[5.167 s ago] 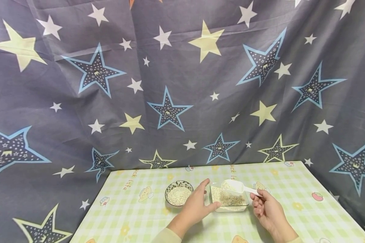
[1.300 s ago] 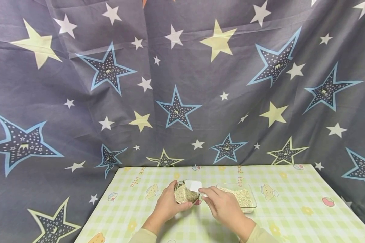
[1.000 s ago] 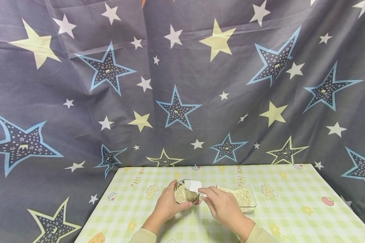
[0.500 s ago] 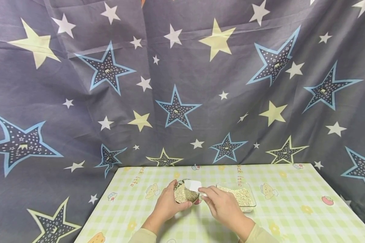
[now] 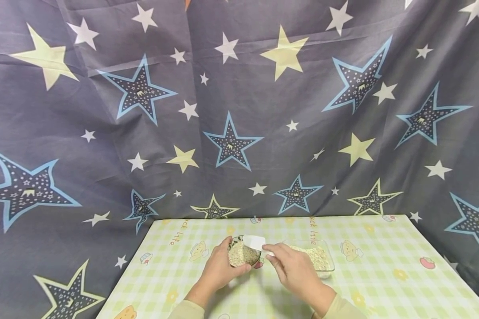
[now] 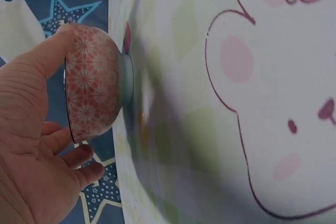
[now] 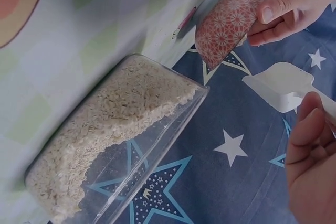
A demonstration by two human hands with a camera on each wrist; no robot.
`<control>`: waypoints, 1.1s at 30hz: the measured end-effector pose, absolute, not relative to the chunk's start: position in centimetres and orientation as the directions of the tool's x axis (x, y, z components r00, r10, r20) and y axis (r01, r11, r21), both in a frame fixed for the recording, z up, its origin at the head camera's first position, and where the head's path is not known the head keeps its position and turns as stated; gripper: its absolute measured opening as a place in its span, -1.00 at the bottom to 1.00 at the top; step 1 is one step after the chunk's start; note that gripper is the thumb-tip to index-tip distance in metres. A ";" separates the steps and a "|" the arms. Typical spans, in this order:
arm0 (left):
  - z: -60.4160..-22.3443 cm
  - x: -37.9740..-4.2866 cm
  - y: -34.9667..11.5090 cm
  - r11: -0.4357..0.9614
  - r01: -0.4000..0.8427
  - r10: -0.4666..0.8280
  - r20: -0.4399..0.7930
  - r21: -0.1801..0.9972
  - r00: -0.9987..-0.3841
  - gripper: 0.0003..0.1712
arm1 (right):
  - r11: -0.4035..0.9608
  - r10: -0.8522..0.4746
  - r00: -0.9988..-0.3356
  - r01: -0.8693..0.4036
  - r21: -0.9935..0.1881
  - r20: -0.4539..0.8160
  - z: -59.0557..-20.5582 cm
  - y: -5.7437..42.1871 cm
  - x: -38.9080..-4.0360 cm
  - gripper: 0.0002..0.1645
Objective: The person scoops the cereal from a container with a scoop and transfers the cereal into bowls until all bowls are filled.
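A bowl (image 6: 97, 82) with a red flower-patterned outside and a dark-patterned inside holds pale flakes that look like oats (image 5: 237, 254). My left hand (image 5: 218, 268) grips it from the left, thumb at the near rim and fingers round the far side. Above the bowl's right part, a white scoop (image 7: 281, 83) is tipped over. My right hand (image 5: 297, 269) pinches its short handle between thumb and fingers. Just right of that hand stands a clear glass container (image 5: 333, 265), partly covered by the hand in the head view. More flakes (image 7: 118, 103) lie heaped inside it.
A green-and-white checked cloth (image 5: 383, 288) with cartoon prints covers the table. Behind the table hangs a dark curtain (image 5: 247, 186) with stars.
About five seconds ago the scoop was over the glass container and my left hand stood between bowl and container. Now it grips the bowl, with the scoop above. Over the last second hardly anything moved.
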State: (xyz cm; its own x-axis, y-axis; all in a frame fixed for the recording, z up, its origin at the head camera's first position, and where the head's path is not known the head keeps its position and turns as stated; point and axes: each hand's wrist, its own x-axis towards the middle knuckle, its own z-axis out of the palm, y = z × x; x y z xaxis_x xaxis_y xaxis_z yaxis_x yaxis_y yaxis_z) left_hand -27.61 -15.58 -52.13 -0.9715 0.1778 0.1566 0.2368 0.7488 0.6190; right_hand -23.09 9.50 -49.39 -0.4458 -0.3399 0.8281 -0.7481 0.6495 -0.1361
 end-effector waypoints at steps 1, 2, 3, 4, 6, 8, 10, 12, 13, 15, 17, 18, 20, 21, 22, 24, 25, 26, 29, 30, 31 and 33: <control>-52.1 -27.6 -15.5 0.749 0.246 0.183 0.164 0.616 -0.969 0.35 | 0.649 -0.333 -0.462 -0.745 -0.156 0.822 -49.2 9.6 -23.0 -0.71; -51.9 -27.5 -15.4 0.747 0.256 0.189 0.173 0.614 -0.967 0.35 | 0.649 -0.324 -0.477 -0.741 -0.175 0.817 -49.0 9.8 -22.9 -0.69; -51.8 -27.5 -15.2 0.742 0.267 0.196 0.181 0.615 -0.964 0.34 | 0.648 -0.317 -0.493 -0.736 -0.195 0.810 -48.9 9.9 -22.8 -0.67; -51.6 -27.4 -15.0 0.736 0.275 0.203 0.186 0.618 -0.961 0.34 | 0.649 -0.308 -0.510 -0.730 -0.215 0.803 -48.7 10.2 -22.7 -0.67; -51.2 -27.4 -14.5 0.722 0.302 0.221 0.206 0.623 -0.953 0.32 | 0.650 -0.287 -0.539 -0.717 -0.252 0.792 -48.3 10.7 -22.6 -0.66; -50.8 -27.4 -13.9 0.711 0.324 0.238 0.219 0.624 -0.946 0.31 | 0.654 -0.264 -0.556 -0.704 -0.278 0.788 -48.0 11.4 -22.5 -0.67; -50.4 -27.3 -13.2 0.709 0.341 0.258 0.223 0.617 -0.940 0.31 | 0.668 -0.235 -0.566 -0.685 -0.292 0.790 -47.7 12.3 -22.4 -0.66; -50.1 -27.2 -12.4 0.707 0.355 0.280 0.218 0.611 -0.935 0.31 | 0.683 -0.211 -0.565 -0.669 -0.293 0.798 -47.6 13.4 -22.3 -0.65; -49.9 -27.2 -11.9 0.702 0.364 0.294 0.217 0.611 -0.931 0.31 | 0.691 -0.200 -0.563 -0.661 -0.291 0.802 -47.5 14.0 -22.3 -0.64; -49.6 -27.0 -11.0 0.694 0.380 0.322 0.209 0.612 -0.923 0.29 | 0.711 -0.179 -0.561 -0.641 -0.288 0.808 -47.3 15.4 -22.2 -0.62; -49.4 -26.8 -10.0 0.685 0.395 0.346 0.203 0.613 -0.916 0.27 | 0.731 -0.157 -0.563 -0.619 -0.288 0.811 -47.0 17.0 -22.1 -0.61; -49.3 -26.7 -9.5 0.681 0.404 0.358 0.203 0.611 -0.911 0.26 | 0.740 -0.146 -0.568 -0.606 -0.292 0.810 -46.9 17.7 -22.1 -0.61; -49.2 -26.7 -8.4 0.684 0.421 0.377 0.206 0.596 -0.903 0.23 | 0.758 -0.125 -0.588 -0.577 -0.306 0.800 -46.6 19.2 -21.9 -0.62; -49.2 -26.7 -7.9 0.686 0.422 0.382 0.201 0.592 -0.902 0.23 | 0.762 -0.115 -0.602 -0.564 -0.319 0.790 -46.5 19.9 -21.8 -0.64; -49.2 -26.7 -7.4 0.690 0.426 0.386 0.200 0.585 -0.900 0.22 | 0.768 -0.106 -0.623 -0.547 -0.334 0.775 -46.4 20.6 -21.8 -0.66; -49.3 -26.7 -6.5 0.692 0.431 0.396 0.195 0.578 -0.897 0.21 | 0.771 -0.095 -0.668 -0.518 -0.370 0.738 -46.3 21.6 -21.6 -0.72; -49.4 -26.7 -6.1 0.693 0.429 0.398 0.188 0.580 -0.898 0.20 | 0.771 -0.092 -0.695 -0.503 -0.391 0.713 -46.2 22.1 -21.6 -0.74; -49.5 -26.6 -5.7 0.692 0.421 0.399 0.176 0.586 -0.900 0.20 | 0.770 -0.091 -0.720 -0.489 -0.409 0.688 -46.3 22.5 -21.5 -0.76; -49.9 -26.4 -4.5 0.685 0.401 0.409 0.135 0.608 -0.903 0.20 | 0.770 -0.093 -0.775 -0.454 -0.448 0.625 -46.4 23.5 -21.6 -0.78; -50.1 -26.4 -4.2 0.683 0.392 0.411 0.118 0.616 -0.904 0.20 | 0.770 -0.096 -0.788 -0.446 -0.456 0.608 -46.5 23.7 -21.6 -0.78; -50.3 -26.3 -3.8 0.688 0.382 0.413 0.100 0.616 -0.905 0.21 | 0.772 -0.097 -0.796 -0.439 -0.459 0.597 -46.6 23.9 -21.7 -0.78; -50.6 -26.2 -3.3 0.694 0.366 0.419 0.066 0.620 -0.906 0.21 | 0.781 -0.098 -0.804 -0.427 -0.456 0.586 -46.8 24.2 -21.7 -0.79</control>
State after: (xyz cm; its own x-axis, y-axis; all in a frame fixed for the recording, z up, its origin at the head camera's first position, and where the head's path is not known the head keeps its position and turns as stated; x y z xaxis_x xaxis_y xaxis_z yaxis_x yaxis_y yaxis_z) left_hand -26.23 -3.31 -50.65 -0.9057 0.4187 0.0657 0.3660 0.6944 0.6195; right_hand -21.75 24.21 -46.76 -0.8044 -0.0979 0.5860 -0.4271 0.7808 -0.4559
